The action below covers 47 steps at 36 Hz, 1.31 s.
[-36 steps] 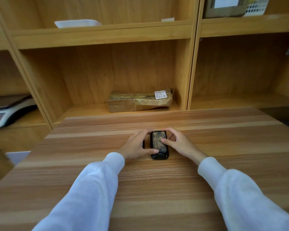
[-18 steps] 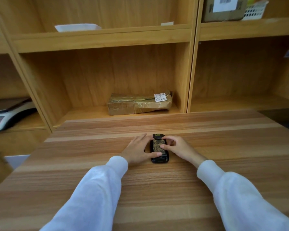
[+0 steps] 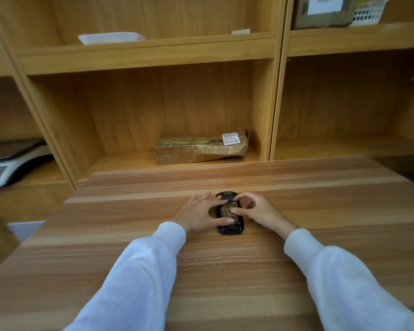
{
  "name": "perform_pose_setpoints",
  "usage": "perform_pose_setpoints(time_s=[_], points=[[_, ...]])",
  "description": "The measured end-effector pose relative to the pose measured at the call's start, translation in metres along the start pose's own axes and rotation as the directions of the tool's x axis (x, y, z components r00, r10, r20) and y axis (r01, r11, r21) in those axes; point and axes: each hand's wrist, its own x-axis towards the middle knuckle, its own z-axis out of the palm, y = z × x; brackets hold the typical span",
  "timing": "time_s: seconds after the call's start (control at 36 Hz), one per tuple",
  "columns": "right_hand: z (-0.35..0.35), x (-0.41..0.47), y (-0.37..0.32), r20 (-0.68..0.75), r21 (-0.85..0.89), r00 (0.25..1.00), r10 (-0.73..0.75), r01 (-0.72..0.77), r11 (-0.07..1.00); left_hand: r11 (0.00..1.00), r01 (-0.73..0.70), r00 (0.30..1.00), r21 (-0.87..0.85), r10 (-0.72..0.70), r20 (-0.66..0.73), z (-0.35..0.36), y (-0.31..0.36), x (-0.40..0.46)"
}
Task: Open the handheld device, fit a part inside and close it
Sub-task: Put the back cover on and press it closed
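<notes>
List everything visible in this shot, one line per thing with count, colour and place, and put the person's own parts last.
handheld device: 1, black, lying flat on the table between the hands, a brownish mottled patch showing in its middle
table: 1, striped light and mid-brown wood, fills the foreground
shelving unit: 1, yellowish wood, behind the table
taped parcel: 1, brown with a white label, lower middle compartment
white tray: 1, upper middle shelf
weighing scale: 1, grey and white, left shelf
cardboard box: 1, brown with white label, upper right shelf
white basket: 1, beside that box
sleeves: 2, white
left hand: fingers spread, touching the device
right hand: fingers curled, pinching at the device
</notes>
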Motion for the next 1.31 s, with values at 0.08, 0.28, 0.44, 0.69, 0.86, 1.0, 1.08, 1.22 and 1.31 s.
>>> perform_pose_setpoints(time_s=[0.08, 0.28, 0.44, 0.69, 0.86, 1.0, 1.08, 1.22, 1.31], points=[[-0.003, 0.005, 0.0, 0.01, 0.064, 1.0, 0.014, -0.015, 0.998, 1.0, 0.013, 0.999, -0.006, -0.013, -0.046, -0.001, 0.004, 0.001], [-0.003, 0.022, 0.005, -0.003, 0.064, 1.0, 0.019, -0.018, 0.998, 0.997, 0.028, 0.971, 0.071, -0.01, -0.239, 0.005, 0.014, 0.003], [-0.011, 0.031, 0.005, 0.06, 0.067, 0.998, -0.002, -0.002, 0.998, 1.0, 0.015, 0.945, 0.017, -0.009, -0.328, 0.008, 0.02, 0.004], [-0.017, 0.036, 0.003, 0.12, 0.061, 0.992, 0.039, -0.047, 0.997, 0.996, 0.002, 0.928, -0.088, -0.035, -0.371, 0.017, 0.018, 0.009], [-0.019, 0.04, 0.0, 0.134, 0.079, 0.986, 0.102, -0.113, 0.99, 0.993, 0.014, 0.936, -0.12, -0.055, -0.347, 0.013, 0.019, 0.011], [-0.019, 0.042, -0.002, 0.122, 0.09, 0.98, 0.159, -0.17, 0.981, 0.99, 0.019, 0.939, -0.14, -0.066, -0.338, 0.013, 0.019, 0.01], [-0.02, 0.042, -0.005, 0.137, 0.1, 0.972, 0.189, -0.204, 0.974, 0.991, 0.026, 0.943, -0.131, -0.068, -0.326, 0.013, 0.019, 0.01], [-0.019, 0.038, -0.001, 0.152, 0.215, 0.97, 0.188, -0.218, 0.952, 0.99, 0.023, 0.952, -0.138, -0.064, -0.3, 0.013, 0.019, 0.008], [-0.019, 0.039, -0.001, 0.153, 0.246, 0.966, 0.21, -0.243, 0.938, 0.982, 0.019, 0.951, -0.185, -0.075, -0.299, 0.014, 0.019, 0.007]])
